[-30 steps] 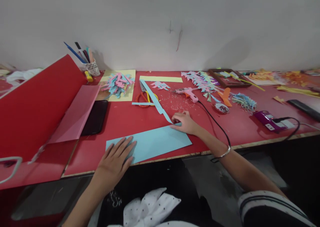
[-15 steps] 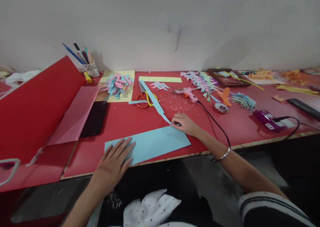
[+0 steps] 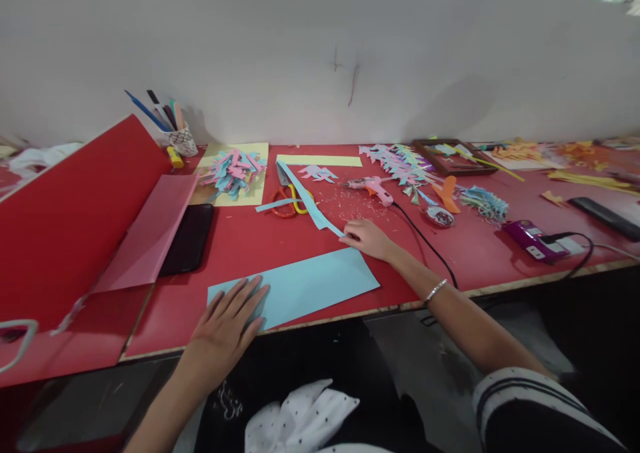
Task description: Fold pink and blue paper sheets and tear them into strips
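A light blue sheet of paper (image 3: 310, 290) lies at the front edge of the red table. My left hand (image 3: 227, 316) rests flat on the sheet's left end, fingers spread. Just beyond the sheet's right end, my right hand (image 3: 367, 238) is closed on the near end of a long blue paper strip (image 3: 311, 206). That strip slants away over the scissors (image 3: 284, 203), which have red and yellow handles. A shorter blue strip (image 3: 277, 204) lies across the red handle.
Cut pink and blue paper pieces (image 3: 234, 172) are heaped on a yellow sheet. A pink glue gun (image 3: 377, 188) trails its cord rightward past my right arm. At left are a phone (image 3: 187, 240), a pink sheet (image 3: 150, 233) and a pen cup (image 3: 183, 140). A purple power socket (image 3: 533, 241) sits right.
My right hand has moved slightly away from the sheet, pushing the blue strip's near end with it, so the strip now bends and buckles. My left hand stays in place.
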The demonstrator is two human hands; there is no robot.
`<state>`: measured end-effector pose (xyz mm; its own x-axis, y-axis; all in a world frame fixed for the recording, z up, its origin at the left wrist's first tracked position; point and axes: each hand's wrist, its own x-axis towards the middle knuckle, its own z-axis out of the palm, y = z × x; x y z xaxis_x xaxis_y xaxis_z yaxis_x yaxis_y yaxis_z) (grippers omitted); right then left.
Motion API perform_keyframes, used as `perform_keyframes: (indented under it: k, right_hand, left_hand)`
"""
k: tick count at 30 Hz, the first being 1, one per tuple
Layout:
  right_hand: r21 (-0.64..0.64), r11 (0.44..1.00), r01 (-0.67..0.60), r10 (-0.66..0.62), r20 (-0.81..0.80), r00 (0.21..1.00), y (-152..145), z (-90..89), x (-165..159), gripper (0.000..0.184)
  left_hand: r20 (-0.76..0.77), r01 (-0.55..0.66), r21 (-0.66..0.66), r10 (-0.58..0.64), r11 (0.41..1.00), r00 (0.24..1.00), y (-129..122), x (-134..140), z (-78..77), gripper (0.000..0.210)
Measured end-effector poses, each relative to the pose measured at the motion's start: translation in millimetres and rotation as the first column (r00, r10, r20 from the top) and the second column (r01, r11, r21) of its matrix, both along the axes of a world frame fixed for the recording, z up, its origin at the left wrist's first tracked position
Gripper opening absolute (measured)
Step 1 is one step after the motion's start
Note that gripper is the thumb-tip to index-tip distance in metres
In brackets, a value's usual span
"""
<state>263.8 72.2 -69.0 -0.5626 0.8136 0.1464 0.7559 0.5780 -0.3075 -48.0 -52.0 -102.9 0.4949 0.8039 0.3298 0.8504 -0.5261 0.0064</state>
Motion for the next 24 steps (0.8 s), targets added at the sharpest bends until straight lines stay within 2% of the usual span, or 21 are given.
perform_keyframes:
  k: [4, 10, 15, 18, 21, 24]
  right_hand:
    - [0.013, 0.999, -0.030, 0.031, -0.095, 0.995, -8.6, 2.0, 3.8, 0.028]
    - [-0.001, 0.998, -0.061, 0.061, -0.106, 0.993, -11.8, 1.8, 6.6, 0.033]
    - [-0.038, 0.999, 0.021, -0.025, -0.108, 0.994, -5.4, 2.5, 6.6, 0.034]
    - [-0.062, 0.996, 0.072, -0.077, -0.099, 0.992, -4.1, 5.6, 5.8, 0.028]
    - [-0.085, 0.990, 0.114, -0.122, -0.088, 0.989, -4.9, 11.7, 4.7, 0.019]
    - [-0.079, 0.985, 0.154, -0.163, -0.110, 0.981, -7.2, 23.5, 4.8, 0.018]
  left_hand:
    - [-0.010, -0.016, -0.007, 0.016, 1.000, 1.000, -1.2, -2.5, -1.3, 0.043]
    - [-0.008, -0.010, -0.010, 0.010, 1.000, 1.000, -0.3, -4.7, -1.9, 0.043]
    - [0.000, 0.001, 0.002, -0.001, 1.000, 1.000, 0.0, -6.7, -3.2, 0.043]
    - [-0.001, 0.003, 0.028, -0.003, 1.000, 1.000, -0.4, -8.1, -3.1, 0.043]
    - [-0.022, 0.026, 0.063, -0.025, 0.998, 0.999, -0.7, -9.7, -1.1, 0.043]
    - [-0.055, 0.044, 0.067, -0.040, 0.997, 0.998, -1.4, -11.4, 0.3, 0.050]
